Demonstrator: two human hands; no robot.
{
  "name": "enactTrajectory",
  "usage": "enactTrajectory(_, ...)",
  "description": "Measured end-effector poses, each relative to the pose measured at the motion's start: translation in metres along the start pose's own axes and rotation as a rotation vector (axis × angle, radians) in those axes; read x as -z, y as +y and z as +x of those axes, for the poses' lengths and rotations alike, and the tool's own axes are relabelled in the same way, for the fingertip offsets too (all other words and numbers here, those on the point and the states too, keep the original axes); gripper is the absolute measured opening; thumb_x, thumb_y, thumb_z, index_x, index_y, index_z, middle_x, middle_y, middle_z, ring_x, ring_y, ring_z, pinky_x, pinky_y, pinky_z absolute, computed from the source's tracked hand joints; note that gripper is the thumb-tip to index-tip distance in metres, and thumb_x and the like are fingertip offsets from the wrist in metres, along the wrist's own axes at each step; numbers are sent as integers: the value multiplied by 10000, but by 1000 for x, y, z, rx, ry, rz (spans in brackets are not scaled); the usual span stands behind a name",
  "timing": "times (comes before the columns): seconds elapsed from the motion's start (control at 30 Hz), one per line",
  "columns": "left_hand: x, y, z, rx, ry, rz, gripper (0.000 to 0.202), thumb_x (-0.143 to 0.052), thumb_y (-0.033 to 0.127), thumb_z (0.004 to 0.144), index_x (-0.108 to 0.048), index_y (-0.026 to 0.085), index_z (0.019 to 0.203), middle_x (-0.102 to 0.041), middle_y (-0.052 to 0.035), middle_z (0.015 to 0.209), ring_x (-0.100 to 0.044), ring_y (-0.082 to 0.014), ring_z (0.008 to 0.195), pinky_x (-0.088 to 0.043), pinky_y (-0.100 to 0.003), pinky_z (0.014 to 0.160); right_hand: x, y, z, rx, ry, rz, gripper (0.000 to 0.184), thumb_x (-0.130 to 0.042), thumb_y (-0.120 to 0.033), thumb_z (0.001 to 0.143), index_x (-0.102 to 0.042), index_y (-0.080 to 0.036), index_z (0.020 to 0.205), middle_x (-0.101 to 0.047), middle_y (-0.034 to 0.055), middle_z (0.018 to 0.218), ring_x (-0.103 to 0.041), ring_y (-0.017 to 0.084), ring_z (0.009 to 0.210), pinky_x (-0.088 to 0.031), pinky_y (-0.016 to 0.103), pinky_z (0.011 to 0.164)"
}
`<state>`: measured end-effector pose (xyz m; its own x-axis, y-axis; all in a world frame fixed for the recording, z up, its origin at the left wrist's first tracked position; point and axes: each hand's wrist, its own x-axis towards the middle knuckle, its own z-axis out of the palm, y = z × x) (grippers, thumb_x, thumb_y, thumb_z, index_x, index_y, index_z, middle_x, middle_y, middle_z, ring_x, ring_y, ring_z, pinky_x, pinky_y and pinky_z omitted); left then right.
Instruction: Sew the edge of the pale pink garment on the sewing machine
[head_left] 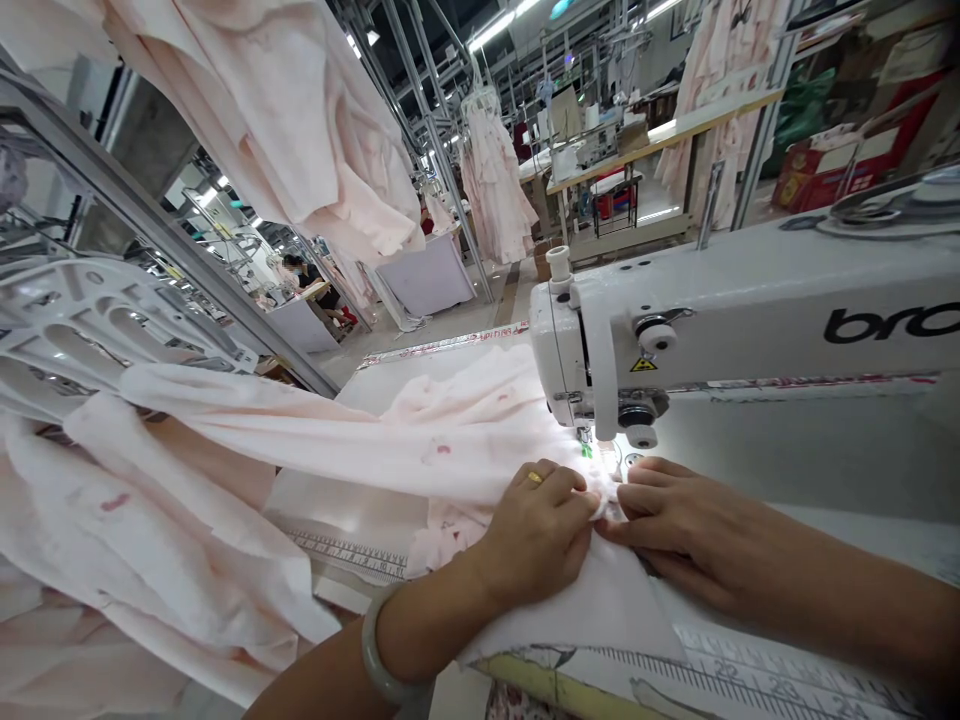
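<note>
Item one: pale pink fabric (pixel 420 440), spread across the surface (pixel 825 470) from its left edge to the sewing machine (pixel 750 320), bunched just in front of the needle area.

Item two: your left hand (pixel 536 530), fingers curled, grip pinched together on a fold of the fabric, ring on one finger, pale bangle (pixel 375 655) at the wrist.

Item three: your right hand (pixel 675 525), fingers flat and pressed on the fabric, fingertips meeting the left hand's, grip closed on nothing.

Item four: measuring tape (pixel 750 670) fixed along the surface's near edge.

Item five: more pink garments (pixel 495 180) hanging beyond.
</note>
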<state>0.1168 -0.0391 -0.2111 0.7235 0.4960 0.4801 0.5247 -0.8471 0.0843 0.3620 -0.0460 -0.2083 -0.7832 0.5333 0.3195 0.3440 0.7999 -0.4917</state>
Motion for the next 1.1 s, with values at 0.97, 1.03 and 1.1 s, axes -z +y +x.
enactTrajectory(0.97,-7,-40,24,-127,-263,170,200,-548,105,1075,-710,144,1185,-776,-81,1124,-717,-219,1070,-570,-367,977,-10,43,-10,-6,269,-467,348,-460,-414,1177,-686,-319,1423,-793,26,1317,-771,303,1087,-509,556,1057)
enactTrajectory(1.03,-4,-37,23,-133,-249,202,217,-521,106,1088,-715,145,1175,-772,-84,1118,-711,-220,1059,-568,-375,974,-4,36,-6,25,260,-432,325,-432,-372,1188,-708,-314,1349,-809,10,1232,-773,274,1004,-509,525,1035)
enactTrajectory(1.1,0,-32,21,-153,-227,252,238,-487,116,1108,-722,137,1141,-763,-96,1130,-699,-228,1073,-557,-385,981,1,29,-1,54,257,-400,340,-383,-338,1202,-718,-299,1245,-808,-9,1115,-758,238,912,-500,492,1020)
